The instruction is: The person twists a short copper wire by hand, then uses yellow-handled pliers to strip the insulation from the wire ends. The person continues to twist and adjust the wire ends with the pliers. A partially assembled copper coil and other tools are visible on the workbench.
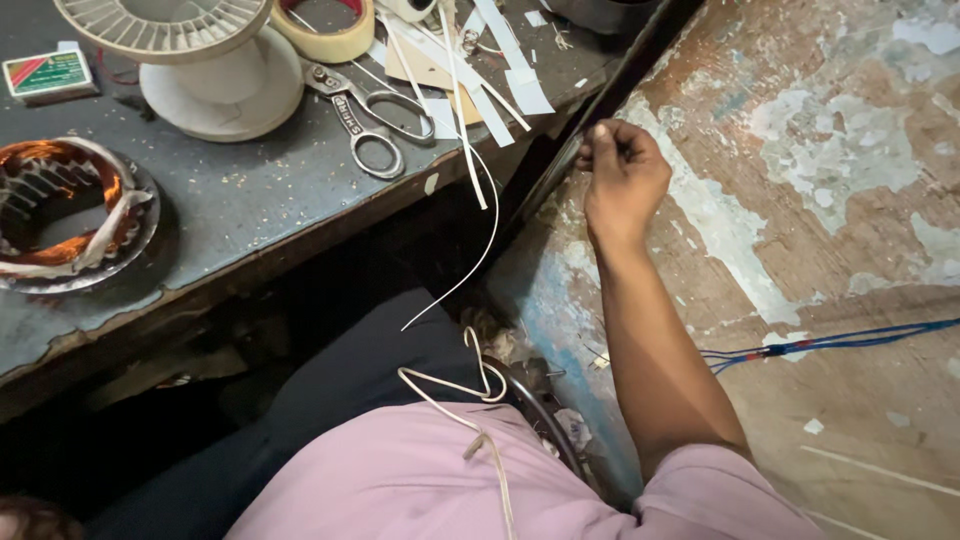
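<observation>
Box (48, 75): one, small, green and red, at the far left edge of the surface (250, 200).
Stator (65, 210): one, ring-shaped, with copper windings and white wrapping, at the left of the surface.
Spool (190, 55): one, white plastic, empty hub, right of the box.
Tape (325, 30): one roll, cream with a red inner ring, just behind the spool.
Scissors (370, 115): one pair, metal, blades shut, lying between the spool and the strips.
Strips (480, 70): several white paper strips, too overlapped to count, fanned near the surface's right edge; one long thin strip hangs over the edge and curves down toward the lap.
Cord (470, 400): one, white, looped on the pink shirt.
Left hand: out of view; its grip cannot be told.
Right hand (622, 175): one in view, arm stretched forward, right of the surface; grip pressed together, fingertips pinching something thin at the dark edge beside the surface; what it is cannot be made out.
Wires (830, 343): a thin blue and red bundle, lying on the worn floor (840, 150) to the right, well apart from the hand.
</observation>
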Motion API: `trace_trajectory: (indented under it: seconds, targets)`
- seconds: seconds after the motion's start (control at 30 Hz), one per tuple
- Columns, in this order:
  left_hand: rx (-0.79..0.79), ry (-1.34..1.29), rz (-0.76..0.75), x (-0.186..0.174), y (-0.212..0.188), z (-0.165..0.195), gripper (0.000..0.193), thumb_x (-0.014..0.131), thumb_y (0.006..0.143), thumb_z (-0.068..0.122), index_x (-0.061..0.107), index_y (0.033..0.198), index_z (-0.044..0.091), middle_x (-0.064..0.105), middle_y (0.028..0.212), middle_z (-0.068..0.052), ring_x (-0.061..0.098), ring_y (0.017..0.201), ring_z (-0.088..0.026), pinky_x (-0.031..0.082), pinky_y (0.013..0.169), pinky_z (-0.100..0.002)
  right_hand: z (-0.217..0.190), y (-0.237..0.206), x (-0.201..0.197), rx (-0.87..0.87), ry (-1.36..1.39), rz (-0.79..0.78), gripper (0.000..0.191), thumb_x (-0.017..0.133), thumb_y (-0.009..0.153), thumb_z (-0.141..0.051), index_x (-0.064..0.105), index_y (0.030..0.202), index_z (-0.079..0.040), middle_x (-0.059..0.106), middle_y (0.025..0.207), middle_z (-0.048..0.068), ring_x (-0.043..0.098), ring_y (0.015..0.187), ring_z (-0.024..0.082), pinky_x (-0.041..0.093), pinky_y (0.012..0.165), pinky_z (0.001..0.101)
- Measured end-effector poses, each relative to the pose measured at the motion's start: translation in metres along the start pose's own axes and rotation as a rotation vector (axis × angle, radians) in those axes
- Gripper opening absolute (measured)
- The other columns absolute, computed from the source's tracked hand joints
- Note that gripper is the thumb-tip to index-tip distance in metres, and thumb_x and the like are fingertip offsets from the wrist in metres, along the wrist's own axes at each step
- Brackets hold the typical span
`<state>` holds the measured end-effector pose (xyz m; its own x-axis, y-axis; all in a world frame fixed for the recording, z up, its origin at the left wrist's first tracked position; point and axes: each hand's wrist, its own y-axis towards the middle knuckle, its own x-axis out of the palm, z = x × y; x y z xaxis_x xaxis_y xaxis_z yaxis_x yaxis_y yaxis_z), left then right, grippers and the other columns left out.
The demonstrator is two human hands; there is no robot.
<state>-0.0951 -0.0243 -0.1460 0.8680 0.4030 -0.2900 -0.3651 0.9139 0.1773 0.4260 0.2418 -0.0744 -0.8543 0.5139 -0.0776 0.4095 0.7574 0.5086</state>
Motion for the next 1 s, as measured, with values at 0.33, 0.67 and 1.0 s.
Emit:
trace_trajectory:
  seconds: [0.33,0.67,1.0]
  targets:
    - [0.042,0.043,0.018,-0.005,-0.020,0.022,0.023,0.057,0.110,0.009,0.052,0.089,0.001,0.063,0.076,-0.017,0.066,0.066,-0.021,0.058,0.072,-0.035,-0.067,-0.082,0.041,-0.262,-0.051,-0.249,0.006,0.074,0.103,-0.004,0.070,0.104,0.001,0.070,0.098,0.007,0.066,0.088,0.013,0.055,0.081,0.0262]
    - [-0.057,0.078,0.061,-0.013,-0.027,0.054,0.009,0.056,0.105,0.003,0.056,0.098,-0.001,0.065,0.081,-0.018,0.065,0.066,-0.020,0.055,0.068,-0.035,-0.074,-0.105,0.084,-0.243,0.019,-0.360,0.011,0.076,0.100,-0.008,0.071,0.104,0.001,0.071,0.100,0.009,0.068,0.087,0.015,0.055,0.079,0.0267]
    - [0.047,-0.157,0.101,0.006,-0.033,0.077,0.020,0.057,0.110,-0.002,0.055,0.090,0.000,0.066,0.084,-0.017,0.064,0.074,-0.016,0.055,0.078,-0.028,-0.073,-0.112,0.076,-0.275,-0.078,-0.347,0.010,0.077,0.099,-0.008,0.072,0.103,0.000,0.072,0.100,0.010,0.069,0.088,0.017,0.055,0.079,0.0273]
